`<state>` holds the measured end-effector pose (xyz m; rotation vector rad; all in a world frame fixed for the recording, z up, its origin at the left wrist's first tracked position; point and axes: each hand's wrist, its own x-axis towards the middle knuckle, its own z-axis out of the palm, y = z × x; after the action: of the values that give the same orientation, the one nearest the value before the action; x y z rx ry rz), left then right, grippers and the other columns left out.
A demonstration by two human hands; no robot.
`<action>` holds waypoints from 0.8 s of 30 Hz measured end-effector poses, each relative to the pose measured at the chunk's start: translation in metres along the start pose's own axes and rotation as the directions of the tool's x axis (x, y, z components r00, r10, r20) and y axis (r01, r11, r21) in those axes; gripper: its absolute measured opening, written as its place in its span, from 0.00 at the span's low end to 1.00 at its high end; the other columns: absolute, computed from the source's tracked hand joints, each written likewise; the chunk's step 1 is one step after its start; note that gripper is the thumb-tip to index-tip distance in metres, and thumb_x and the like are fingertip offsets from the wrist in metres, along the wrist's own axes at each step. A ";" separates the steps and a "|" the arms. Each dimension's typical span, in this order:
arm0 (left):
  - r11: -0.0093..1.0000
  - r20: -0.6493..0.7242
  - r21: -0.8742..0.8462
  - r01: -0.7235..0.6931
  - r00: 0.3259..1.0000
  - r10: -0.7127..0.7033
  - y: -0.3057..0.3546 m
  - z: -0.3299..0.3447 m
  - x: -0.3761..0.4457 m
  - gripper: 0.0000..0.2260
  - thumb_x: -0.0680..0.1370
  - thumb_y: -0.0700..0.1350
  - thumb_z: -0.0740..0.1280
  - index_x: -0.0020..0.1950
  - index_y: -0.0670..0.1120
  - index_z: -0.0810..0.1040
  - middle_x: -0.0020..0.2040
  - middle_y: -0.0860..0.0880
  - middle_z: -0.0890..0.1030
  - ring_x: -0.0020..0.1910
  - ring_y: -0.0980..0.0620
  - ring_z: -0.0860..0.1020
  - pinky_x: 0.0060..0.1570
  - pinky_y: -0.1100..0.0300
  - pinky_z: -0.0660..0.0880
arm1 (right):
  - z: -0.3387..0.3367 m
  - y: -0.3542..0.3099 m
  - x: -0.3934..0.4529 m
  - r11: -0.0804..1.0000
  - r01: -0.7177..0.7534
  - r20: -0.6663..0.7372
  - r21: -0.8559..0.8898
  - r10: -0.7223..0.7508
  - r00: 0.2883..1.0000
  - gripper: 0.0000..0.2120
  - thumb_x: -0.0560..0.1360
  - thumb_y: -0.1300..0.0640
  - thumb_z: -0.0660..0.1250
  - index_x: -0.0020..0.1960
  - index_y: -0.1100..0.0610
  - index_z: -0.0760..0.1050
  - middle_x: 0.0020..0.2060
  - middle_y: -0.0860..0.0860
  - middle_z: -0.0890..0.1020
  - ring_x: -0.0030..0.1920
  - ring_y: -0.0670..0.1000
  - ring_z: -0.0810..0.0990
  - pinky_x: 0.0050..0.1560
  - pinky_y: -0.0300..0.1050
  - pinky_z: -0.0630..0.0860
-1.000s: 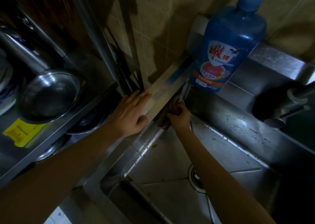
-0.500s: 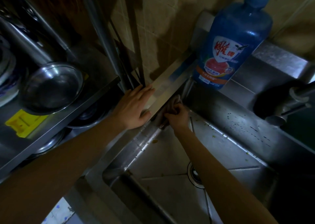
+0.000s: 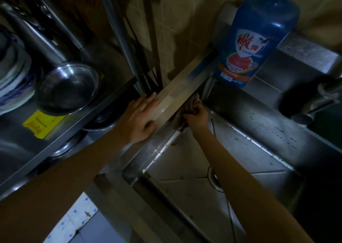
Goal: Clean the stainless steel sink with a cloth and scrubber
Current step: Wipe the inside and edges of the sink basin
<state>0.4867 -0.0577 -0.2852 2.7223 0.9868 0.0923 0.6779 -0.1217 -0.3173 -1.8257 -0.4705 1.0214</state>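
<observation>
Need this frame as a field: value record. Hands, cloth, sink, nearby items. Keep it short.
left hand: flat on the sink rim, fingers straight
right hand: grips the cloth
cloth: pressed against the sink's inner wall, near the far corner, just under the rim
sink: steel, specks of residue on floor and wall
drain: partly hidden by the right forearm
detergent bottle: blue, upright at the corner
steel bowl: on the left rack
scrubber: not visible

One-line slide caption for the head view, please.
Right hand scrubs sink corner with cloth; left hand braces on the rim.
</observation>
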 end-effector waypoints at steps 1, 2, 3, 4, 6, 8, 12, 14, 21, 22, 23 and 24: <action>1.000 -0.004 0.001 0.001 1.000 -0.001 0.001 0.000 0.000 0.31 0.73 0.53 0.57 0.75 0.46 0.58 0.75 0.44 0.62 0.72 0.40 0.63 0.65 0.42 0.65 | 0.001 0.001 0.001 1.000 -0.002 -0.011 -0.009 0.002 1.000 0.15 0.70 0.72 0.65 0.56 0.63 0.73 0.53 0.59 0.78 0.49 0.52 0.75 0.58 0.53 0.75; 1.000 -0.012 0.002 0.000 1.000 0.000 0.002 0.000 0.000 0.31 0.73 0.53 0.57 0.75 0.47 0.58 0.75 0.44 0.62 0.71 0.40 0.63 0.65 0.42 0.66 | 0.002 0.001 0.000 1.000 0.003 -0.019 -0.023 -0.004 1.000 0.15 0.70 0.72 0.65 0.56 0.63 0.73 0.52 0.58 0.78 0.49 0.51 0.74 0.56 0.51 0.75; 1.000 -0.019 0.002 -0.001 1.000 0.001 0.002 0.000 0.000 0.30 0.73 0.52 0.57 0.74 0.46 0.58 0.74 0.44 0.62 0.71 0.40 0.63 0.65 0.42 0.66 | 0.004 0.002 -0.001 1.000 0.011 -0.022 -0.029 -0.011 1.000 0.14 0.70 0.71 0.65 0.54 0.62 0.74 0.50 0.57 0.78 0.48 0.50 0.74 0.53 0.47 0.76; 1.000 -0.025 0.005 -0.003 1.000 0.003 0.003 0.000 0.000 0.30 0.73 0.52 0.58 0.74 0.46 0.59 0.74 0.43 0.63 0.71 0.40 0.64 0.64 0.42 0.66 | 0.005 0.003 -0.003 0.999 0.020 -0.018 -0.033 -0.020 1.000 0.12 0.70 0.72 0.64 0.51 0.60 0.74 0.47 0.56 0.78 0.47 0.50 0.75 0.47 0.40 0.77; 1.000 -0.031 0.017 -0.011 0.999 0.011 0.004 0.000 0.000 0.29 0.73 0.52 0.58 0.74 0.46 0.60 0.74 0.43 0.64 0.70 0.40 0.65 0.64 0.43 0.67 | 0.009 0.008 -0.010 0.998 0.041 0.013 -0.040 -0.041 0.999 0.12 0.69 0.73 0.64 0.41 0.57 0.71 0.38 0.51 0.75 0.37 0.47 0.74 0.31 0.29 0.73; 1.000 -0.029 0.030 -0.005 1.000 0.006 0.004 0.000 0.000 0.29 0.74 0.52 0.58 0.74 0.45 0.61 0.74 0.43 0.64 0.70 0.40 0.65 0.64 0.44 0.67 | 0.013 0.014 -0.020 0.997 0.049 0.059 -0.055 -0.045 0.997 0.11 0.69 0.74 0.64 0.41 0.59 0.69 0.32 0.48 0.71 0.30 0.44 0.71 0.23 0.28 0.68; 0.999 -0.020 0.039 0.010 1.000 -0.009 0.005 -0.001 0.000 0.29 0.74 0.54 0.57 0.74 0.45 0.61 0.73 0.43 0.64 0.70 0.41 0.66 0.63 0.44 0.68 | 0.013 0.022 -0.015 0.995 0.065 0.073 -0.077 -0.059 0.996 0.12 0.67 0.73 0.67 0.38 0.59 0.69 0.32 0.49 0.72 0.32 0.44 0.71 0.31 0.34 0.70; 1.000 -0.014 0.029 0.010 1.000 -0.009 0.005 -0.002 -0.001 0.29 0.74 0.54 0.57 0.74 0.45 0.61 0.74 0.43 0.64 0.70 0.40 0.66 0.63 0.43 0.68 | 0.010 0.017 -0.006 0.996 0.073 0.014 -0.051 -0.072 0.997 0.17 0.66 0.74 0.67 0.34 0.54 0.68 0.33 0.50 0.73 0.33 0.44 0.71 0.35 0.37 0.70; 1.000 -0.020 0.025 0.016 1.000 -0.015 0.006 -0.002 0.001 0.30 0.73 0.54 0.57 0.73 0.44 0.63 0.73 0.43 0.65 0.69 0.40 0.67 0.62 0.45 0.69 | 0.024 0.039 -0.033 0.992 0.036 0.131 -0.118 -0.020 0.991 0.13 0.68 0.70 0.67 0.38 0.52 0.71 0.34 0.49 0.76 0.36 0.54 0.80 0.36 0.47 0.80; 0.999 -0.016 0.032 0.018 1.000 -0.018 0.006 -0.002 0.001 0.30 0.73 0.54 0.57 0.73 0.44 0.63 0.73 0.42 0.66 0.68 0.40 0.68 0.62 0.45 0.69 | 0.028 0.043 -0.040 0.994 0.031 0.130 -0.105 -0.017 0.991 0.16 0.68 0.69 0.67 0.36 0.49 0.70 0.34 0.49 0.77 0.39 0.57 0.81 0.39 0.53 0.80; 0.999 -0.013 0.038 0.020 1.000 -0.019 0.006 -0.002 0.001 0.30 0.73 0.54 0.57 0.73 0.44 0.64 0.73 0.42 0.66 0.68 0.40 0.68 0.62 0.45 0.69 | 0.030 0.045 -0.044 0.996 0.034 0.109 -0.077 -0.025 0.994 0.17 0.68 0.69 0.67 0.34 0.48 0.70 0.34 0.49 0.77 0.40 0.57 0.81 0.41 0.54 0.80; 0.999 -0.013 0.039 0.018 1.000 -0.018 0.006 -0.003 0.002 0.30 0.73 0.54 0.57 0.73 0.44 0.64 0.72 0.42 0.66 0.68 0.40 0.68 0.62 0.45 0.69 | 0.031 0.043 -0.045 0.999 0.041 0.082 -0.034 -0.039 0.996 0.18 0.68 0.70 0.67 0.34 0.48 0.70 0.34 0.48 0.76 0.40 0.58 0.80 0.41 0.53 0.80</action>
<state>0.4911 -0.0601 -0.2814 2.7510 1.0273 0.0878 0.6220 -0.1563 -0.3412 -1.8040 -0.5758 1.0692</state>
